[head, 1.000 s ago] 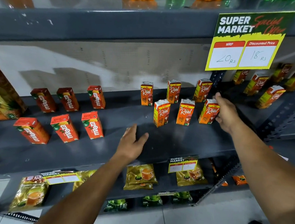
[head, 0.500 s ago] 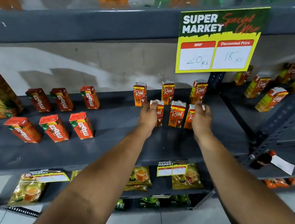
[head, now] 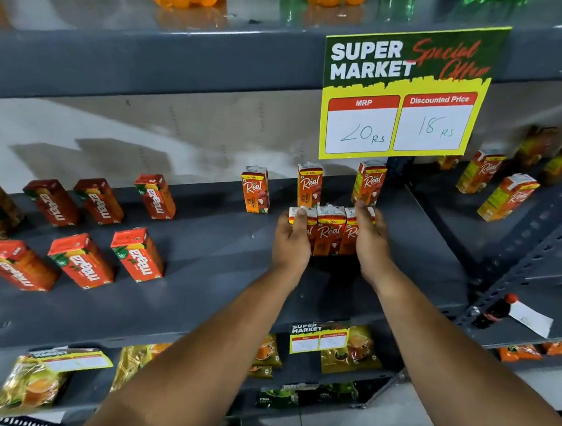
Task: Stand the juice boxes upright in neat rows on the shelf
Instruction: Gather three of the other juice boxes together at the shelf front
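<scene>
Three orange Real juice boxes stand pressed side by side in a front row (head: 329,230) on the grey shelf (head: 217,268). My left hand (head: 292,239) grips the row's left box and my right hand (head: 370,241) grips its right box, squeezing the three together. Behind them three more Real boxes stand apart in a back row: left (head: 255,190), middle (head: 308,185), right (head: 370,183). Both hands partly cover the outer boxes.
Red Maaza boxes stand in two rows at left, back row (head: 99,201) and front row (head: 80,260). A yellow price sign (head: 396,124) hangs from the upper shelf. More Real boxes (head: 507,197) stand on the adjoining right shelf. Snack packets (head: 349,351) lie below.
My left hand came up from the shelf front to the front row's left box. My right hand moved onto the right box, and the three front boxes closed up together.
</scene>
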Motion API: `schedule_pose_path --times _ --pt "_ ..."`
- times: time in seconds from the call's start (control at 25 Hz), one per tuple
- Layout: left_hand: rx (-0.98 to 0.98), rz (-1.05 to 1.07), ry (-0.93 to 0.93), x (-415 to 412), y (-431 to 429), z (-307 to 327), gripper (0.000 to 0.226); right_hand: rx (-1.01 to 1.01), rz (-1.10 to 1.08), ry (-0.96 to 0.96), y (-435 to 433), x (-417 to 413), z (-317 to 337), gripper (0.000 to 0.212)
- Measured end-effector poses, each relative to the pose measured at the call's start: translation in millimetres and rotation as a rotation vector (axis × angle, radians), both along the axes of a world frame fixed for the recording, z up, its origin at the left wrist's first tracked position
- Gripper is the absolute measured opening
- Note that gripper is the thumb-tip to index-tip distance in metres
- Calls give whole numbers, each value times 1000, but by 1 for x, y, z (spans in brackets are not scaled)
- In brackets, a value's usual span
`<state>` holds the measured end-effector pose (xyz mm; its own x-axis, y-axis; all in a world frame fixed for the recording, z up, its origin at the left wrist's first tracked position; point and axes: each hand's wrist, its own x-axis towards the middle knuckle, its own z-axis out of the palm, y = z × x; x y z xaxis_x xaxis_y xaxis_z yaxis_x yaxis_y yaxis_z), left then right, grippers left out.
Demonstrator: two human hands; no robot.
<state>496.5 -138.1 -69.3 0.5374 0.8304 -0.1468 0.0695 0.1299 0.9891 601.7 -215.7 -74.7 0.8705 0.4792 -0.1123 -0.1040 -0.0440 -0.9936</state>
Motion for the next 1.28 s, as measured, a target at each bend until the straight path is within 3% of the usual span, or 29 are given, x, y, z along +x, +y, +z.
schedule_pose_path --times 0.24,0.44,0.64,0.72,0.8,0.88,1.0,1.08,1.2,1.28 --pt "46 10 6 -8 -6 -7 35 49 131 35 -4 10 -1 91" --pt "-14 -73 -90 -17 -9 -1 41 42 149 69 -6 8 0 68" --pt "-84 -95 -7 -34 -32 4 44 19 94 189 -30 -6 5 44" --pt "-122 -104 60 -47 -48 1 66 23 72 207 -45 -12 -4 40" --pt "-145 -113 115 -59 -61 2 89 24 65 188 -58 -21 -11 51" --pt "-146 -113 99 -66 -71 7 84 6 36 174 -65 -28 -18 73" --pt "-137 -112 77 -69 -79 11 69 37 27 167 -71 -35 -18 80" --pt "-140 -97 77 -70 -81 13 69 52 16 183 -71 -35 -16 75" --pt "-130 -96 88 -71 -81 12 68 78 -28 192 -70 -40 -14 49" --pt "-128 -97 69 -72 -83 14 66 77 -34 177 -69 -43 -15 51"
